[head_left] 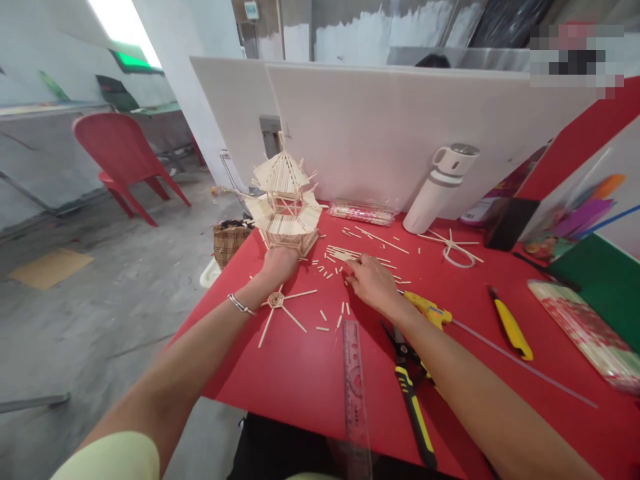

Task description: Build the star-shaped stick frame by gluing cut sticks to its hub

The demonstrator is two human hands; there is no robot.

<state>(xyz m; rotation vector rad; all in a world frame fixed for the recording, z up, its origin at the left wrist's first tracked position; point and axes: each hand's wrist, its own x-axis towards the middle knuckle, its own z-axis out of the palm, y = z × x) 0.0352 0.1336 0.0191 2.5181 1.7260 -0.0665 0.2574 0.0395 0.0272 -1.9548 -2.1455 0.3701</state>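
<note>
A small pagoda model (285, 203) built of thin wooden sticks stands on the red table (300, 373) near its far left corner. My left hand (279, 262) is closed against the model's base and holds it. My right hand (371, 281) rests on the table to the right, with its fingers reaching down among several short cut stick pieces (334, 257); whether it pinches one is unclear. A star-shaped stick assembly (277, 301) lies just under my left wrist.
A clear ruler (354, 380), yellow-handled snips (413, 393), a glue gun (430, 310) and a yellow utility knife (511, 327) lie near me. A white thermos (440, 187) leans on the white partition. A stick box (361, 213) and red chair (123, 160) stand beyond.
</note>
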